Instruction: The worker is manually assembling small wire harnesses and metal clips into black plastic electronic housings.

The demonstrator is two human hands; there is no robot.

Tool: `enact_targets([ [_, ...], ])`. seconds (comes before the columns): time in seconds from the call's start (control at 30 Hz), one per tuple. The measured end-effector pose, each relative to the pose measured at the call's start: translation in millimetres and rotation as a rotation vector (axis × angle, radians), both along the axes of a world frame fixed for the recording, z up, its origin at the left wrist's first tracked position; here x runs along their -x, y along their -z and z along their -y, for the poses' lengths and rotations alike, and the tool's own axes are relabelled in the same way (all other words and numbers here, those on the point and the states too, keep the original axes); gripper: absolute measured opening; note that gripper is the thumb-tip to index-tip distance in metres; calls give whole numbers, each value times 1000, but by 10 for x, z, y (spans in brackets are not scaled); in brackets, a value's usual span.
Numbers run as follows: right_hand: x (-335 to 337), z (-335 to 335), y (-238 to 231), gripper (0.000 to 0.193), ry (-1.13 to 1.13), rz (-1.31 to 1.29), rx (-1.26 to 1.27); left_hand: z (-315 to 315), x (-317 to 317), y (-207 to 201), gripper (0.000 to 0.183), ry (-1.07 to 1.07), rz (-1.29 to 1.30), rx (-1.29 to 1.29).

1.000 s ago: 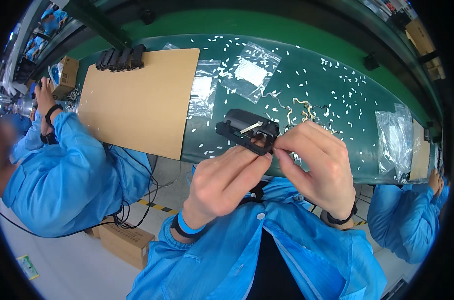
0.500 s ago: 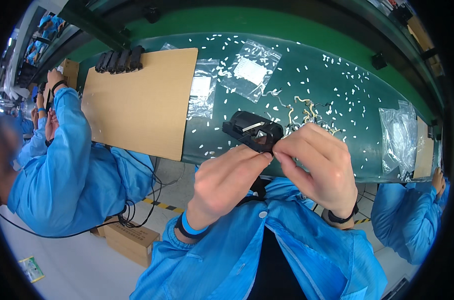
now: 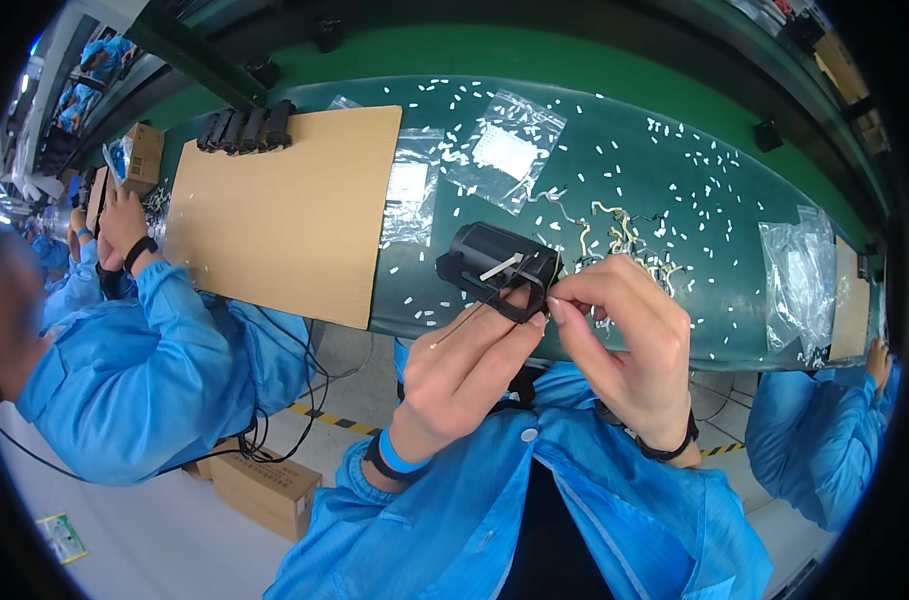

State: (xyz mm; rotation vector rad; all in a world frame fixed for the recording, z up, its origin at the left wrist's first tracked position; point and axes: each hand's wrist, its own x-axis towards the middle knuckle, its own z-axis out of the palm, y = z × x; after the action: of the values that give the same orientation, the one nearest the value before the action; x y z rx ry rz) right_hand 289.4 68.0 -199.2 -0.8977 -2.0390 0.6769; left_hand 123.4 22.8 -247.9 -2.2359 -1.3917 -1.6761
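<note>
Far left: a co-worker's sleeve (image 3: 144, 350) in blue, that person's hands (image 3: 122, 222) raised at the left end of the green bench (image 3: 714, 230), near a small cardboard box (image 3: 144, 152). On the floor below, a brown carton (image 3: 264, 492). Left part of the bench: a large cardboard sheet (image 3: 274, 210) reaching to the near edge, with a row of black parts (image 3: 246, 130) along its far edge. Just right of the sheet: two clear plastic bags (image 3: 474, 165), lying flat, the farther one holding small white pieces. White pellets (image 3: 694, 170) lie scattered across the whole surface. Centre, above the near edge: the left hand (image 3: 474, 370), fingers curled in a narrow grip under a black plastic housing (image 3: 499, 265), thumb against its near side; a pale strip shows on the housing's top and a thin wire (image 3: 464, 322) trails down-left from it. The right hand (image 3: 629, 350) touches the housing's right end, thumb and forefinger pinched close together on it; what they pinch cannot be told. Behind the hands, a tangle of pale wire pieces (image 3: 614, 225). Right end of the bench: a crumpled clear bag (image 3: 799, 285). Far right: another co-worker's blue sleeve (image 3: 824, 440).
</note>
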Motion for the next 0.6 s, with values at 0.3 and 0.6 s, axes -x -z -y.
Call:
enact_targets([
  [0.3, -35, -25, -14, 19, -52, -70, 112, 97, -1, -121, 17, 64, 348, 306],
  [0.6, -47, -32, 46, 40, -21, 0, -107, 122, -42, -129, 15, -8, 489, 411],
])
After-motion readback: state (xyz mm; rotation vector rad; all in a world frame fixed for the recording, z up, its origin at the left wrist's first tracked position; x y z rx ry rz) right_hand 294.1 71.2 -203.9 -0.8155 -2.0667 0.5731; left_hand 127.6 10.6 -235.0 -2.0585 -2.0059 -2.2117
